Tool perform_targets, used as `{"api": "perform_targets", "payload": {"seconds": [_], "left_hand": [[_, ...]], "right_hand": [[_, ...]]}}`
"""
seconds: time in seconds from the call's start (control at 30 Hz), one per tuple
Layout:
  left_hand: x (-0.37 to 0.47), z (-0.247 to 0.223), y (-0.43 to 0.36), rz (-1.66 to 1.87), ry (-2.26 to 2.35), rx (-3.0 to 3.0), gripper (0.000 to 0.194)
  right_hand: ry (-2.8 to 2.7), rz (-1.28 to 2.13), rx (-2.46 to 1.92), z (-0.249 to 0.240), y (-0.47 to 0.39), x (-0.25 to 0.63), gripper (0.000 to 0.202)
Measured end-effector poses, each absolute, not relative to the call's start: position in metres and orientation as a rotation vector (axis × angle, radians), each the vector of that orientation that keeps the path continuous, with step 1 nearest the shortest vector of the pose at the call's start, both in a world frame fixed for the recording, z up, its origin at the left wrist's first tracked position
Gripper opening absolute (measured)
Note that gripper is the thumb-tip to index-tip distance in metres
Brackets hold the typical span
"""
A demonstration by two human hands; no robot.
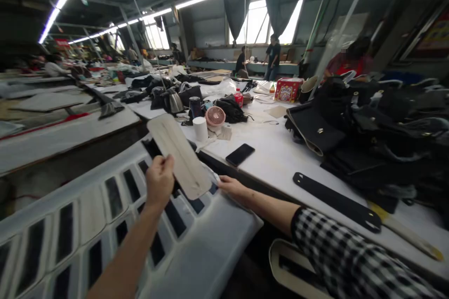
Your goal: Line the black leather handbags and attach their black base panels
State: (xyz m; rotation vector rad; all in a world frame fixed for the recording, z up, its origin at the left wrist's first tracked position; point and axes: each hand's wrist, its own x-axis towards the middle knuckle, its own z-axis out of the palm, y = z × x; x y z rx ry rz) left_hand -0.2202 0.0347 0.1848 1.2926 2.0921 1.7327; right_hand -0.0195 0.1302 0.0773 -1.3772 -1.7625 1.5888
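Observation:
My left hand (159, 182) is closed on the long edge of a flat beige panel (185, 159) with rounded corners, tilted above the work surface. My right hand (234, 188) is at the far edge of a whitish sheet (220, 243), its fingertips pinched beside the panel's lower end. What lies between those fingertips is too small to make out. Rows of dark strips (174, 218) with pale borders lie across the sheet. Another pale piece (91, 212) rests among them.
On the white table (270, 168) lie a phone (240, 154) and a black strap-like piece (336, 201). A pink fan (215, 117) and white roll (200, 128) stand behind. Black bags (379, 126) are heaped at right, near a brush (410, 233). People work farther back.

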Motion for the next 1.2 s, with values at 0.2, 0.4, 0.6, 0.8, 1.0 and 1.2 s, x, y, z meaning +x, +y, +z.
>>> {"api": "perform_targets", "payload": {"seconds": [0.2,0.4,0.6,0.8,1.0,1.2], "left_hand": [[-0.151,0.157,0.02,1.789,1.773,1.182,0.038],[-0.086,0.176,0.008,1.713,1.751,1.31,0.034],[-0.019,0.209,0.0,1.438,1.084,1.187,0.038],[0.011,0.225,-0.036,1.466,1.28,1.654,0.034],[-0.004,0.212,-0.042,1.484,1.703,2.151,0.082],[0.005,0.184,-0.034,1.016,1.447,1.933,0.039]], "right_hand": [[-1.507,1.472,-1.299,0.128,0.126,0.008,0.057],[-1.811,1.197,-0.902,0.2,0.073,0.066,0.064],[-2.044,0.709,-0.861,0.224,0.046,0.126,0.076],[-2.013,0.484,-0.897,0.22,0.016,0.208,0.071],[-1.928,0.318,-1.024,0.186,-0.025,0.265,0.08],[-1.907,0.245,-1.063,0.15,-0.043,0.282,0.086]]}}
